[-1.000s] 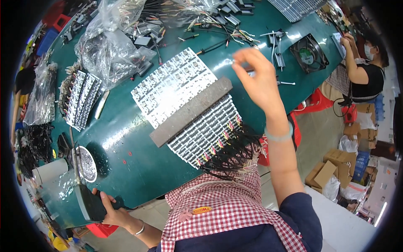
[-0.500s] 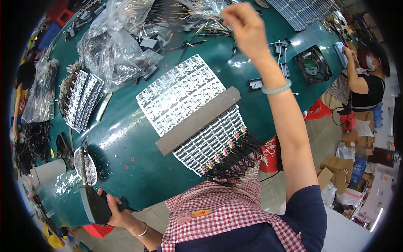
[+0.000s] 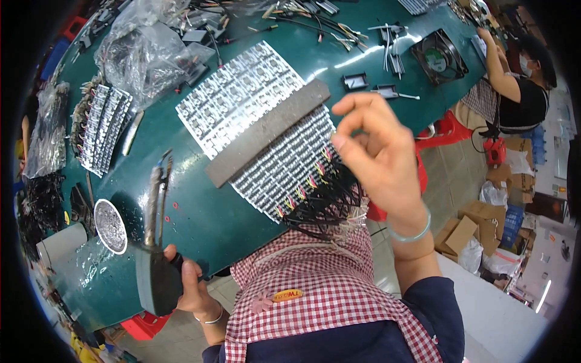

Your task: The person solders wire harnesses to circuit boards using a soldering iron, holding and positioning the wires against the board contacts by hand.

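Note:
My left hand (image 3: 195, 287) is wrapped round the handle of a dark soldering gun (image 3: 156, 272), whose long metal tip points up over the table. Beyond the fingers of my right hand (image 3: 378, 151) lies a panel of white circuit boards (image 3: 242, 88), just to the left. Thumb and forefinger are curved and apart, with nothing visible between them. A grey-brown bar (image 3: 269, 133) lies slantwise across the panel. Black wires with coloured ends (image 3: 321, 199) run from the panel's near edge toward my checked apron.
A white-rimmed cup of silvery bits (image 3: 111, 227) stands left of the soldering gun. Wired board strips (image 3: 104, 130), plastic bags (image 3: 142, 54) and loose wires (image 3: 330, 27) lie farther back. A black fan (image 3: 439, 55) stands right; a co-worker (image 3: 520, 85) sits beyond it.
My right hand has come back from the far wires to the panel's right edge. The soldering gun has moved right, away from the cup. The view has shifted slightly.

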Available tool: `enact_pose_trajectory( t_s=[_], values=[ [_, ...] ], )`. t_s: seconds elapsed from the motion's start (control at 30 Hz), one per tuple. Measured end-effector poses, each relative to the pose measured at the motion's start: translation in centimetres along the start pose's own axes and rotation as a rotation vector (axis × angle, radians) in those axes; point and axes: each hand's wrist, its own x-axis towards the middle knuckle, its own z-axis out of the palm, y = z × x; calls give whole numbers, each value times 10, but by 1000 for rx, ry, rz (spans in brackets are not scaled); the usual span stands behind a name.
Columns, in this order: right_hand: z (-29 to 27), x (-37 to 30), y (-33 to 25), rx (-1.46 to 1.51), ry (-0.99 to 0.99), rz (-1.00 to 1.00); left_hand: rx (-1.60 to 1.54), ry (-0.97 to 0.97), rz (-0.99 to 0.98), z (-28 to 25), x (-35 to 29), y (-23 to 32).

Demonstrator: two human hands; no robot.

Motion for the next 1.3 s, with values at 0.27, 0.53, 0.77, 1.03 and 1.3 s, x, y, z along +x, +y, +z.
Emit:
enact_pose_trajectory(
  t_s=[0.27, 0.53, 0.77, 1.03, 1.3],
  values=[
    [29, -45, 46, -15, 188, 155, 117, -303, -10, 11, -15, -7],
    [45, -50, 62, -241, 275, 88, 416, -526, -136, 27, -10, 9],
    [53, -48, 66, -348, 345, 17, 400, -608, -39, 34, -8, 0],
    [61, -48, 72, -420, 408, -25, 319, -637, -102, 40, -5, 0],
    [64, -47, 75, -476, 446, -56, 334, -689, -78, 44, 0, 1]
  ],
)
